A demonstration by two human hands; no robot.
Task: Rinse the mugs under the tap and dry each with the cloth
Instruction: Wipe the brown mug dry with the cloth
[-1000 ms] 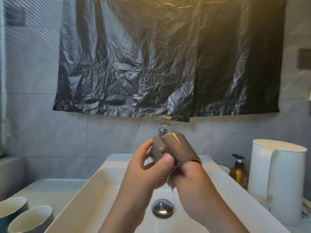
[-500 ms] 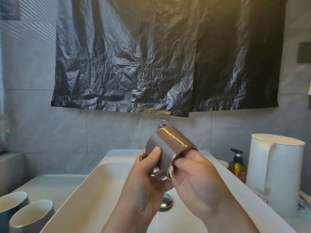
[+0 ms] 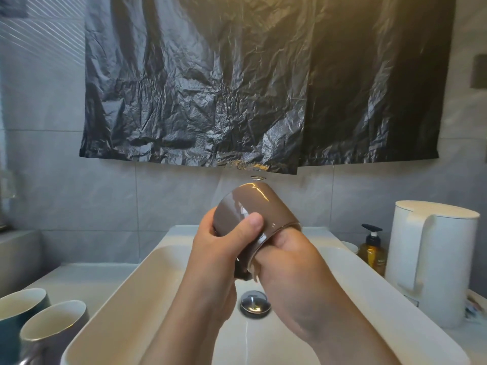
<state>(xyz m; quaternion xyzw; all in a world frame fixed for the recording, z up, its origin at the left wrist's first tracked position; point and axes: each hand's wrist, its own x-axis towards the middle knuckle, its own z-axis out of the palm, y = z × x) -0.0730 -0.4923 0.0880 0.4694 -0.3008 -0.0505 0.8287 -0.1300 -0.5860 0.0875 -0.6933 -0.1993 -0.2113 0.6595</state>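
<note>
**Change noted.** Over the last second the brown mug point(image 3: 253, 206) has been turned between the two hands. The left thumb, which was low near the rim, now lies higher across the mug's side. The mug sits with its base up and away from us and its mouth down towards the right wrist. The right hand has kept its place at the mouth throughout.

**Meaning for the task.** We judge that the inside of this mug is being rubbed round while the mug is rotated. No stream falls on it at present; only a thin trickle shows on the floor of the basin point(image 3: 118, 293) near the drain point(image 3: 255, 304). We see no cloth, so we take drying as not yet begun. The tap point(image 3: 257, 177) is almost wholly hidden behind the mug. A teal mug point(image 3: 18, 309) and a grey mug point(image 3: 52, 327) stand touching on the tabletop point(image 3: 79, 275) left of the basin, presumably still to be dealt with.

**Hand pose.**
- The left hand point(image 3: 218, 248) is wrapped round the mug's body from the left, thumb on top, and carries its weight above the basin.
- The right hand point(image 3: 295, 259) has its fingers tucked inside the mouth, out of view, and its thumb lies against the rim outside. We read this as a grip on the wall of the mug.
- Both forearms rise from the near edge and meet over the drain.
</note>
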